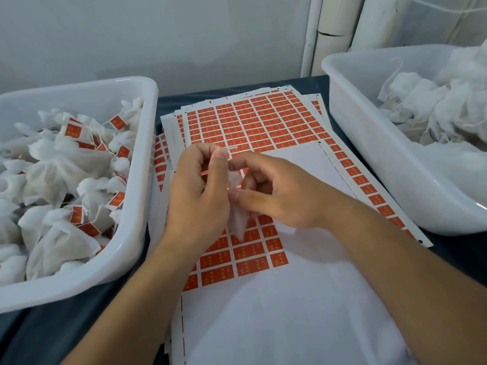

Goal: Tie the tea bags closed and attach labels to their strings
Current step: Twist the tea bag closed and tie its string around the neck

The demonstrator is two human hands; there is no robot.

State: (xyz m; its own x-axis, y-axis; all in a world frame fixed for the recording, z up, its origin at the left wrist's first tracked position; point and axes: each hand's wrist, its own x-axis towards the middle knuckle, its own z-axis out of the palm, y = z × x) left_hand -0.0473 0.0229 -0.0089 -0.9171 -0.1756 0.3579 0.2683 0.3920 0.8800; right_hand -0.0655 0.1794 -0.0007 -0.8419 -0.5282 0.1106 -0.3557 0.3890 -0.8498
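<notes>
Two white plastic tubs stand on a dark table, one at each side; the left tub is heaped with white bags carrying red labels, too many to count; the right tub holds white bags with loose strings and no labels showing. Between the tubs lies a stack of label sheets, several deep, their edges fanned out; the top sheet is mostly bare backing, with red labels left in a patch near its middle and a strip down its right edge. Two hands meet above the stack; one tea bag hangs between them, its neck up among the fingers. The left hand has curled fingers pinching at the bag's top; the right hand grips the neck from the other side, fingertips touching the left hand's. Behind the table stands a pale wall, with white pipes upright at the right.
</notes>
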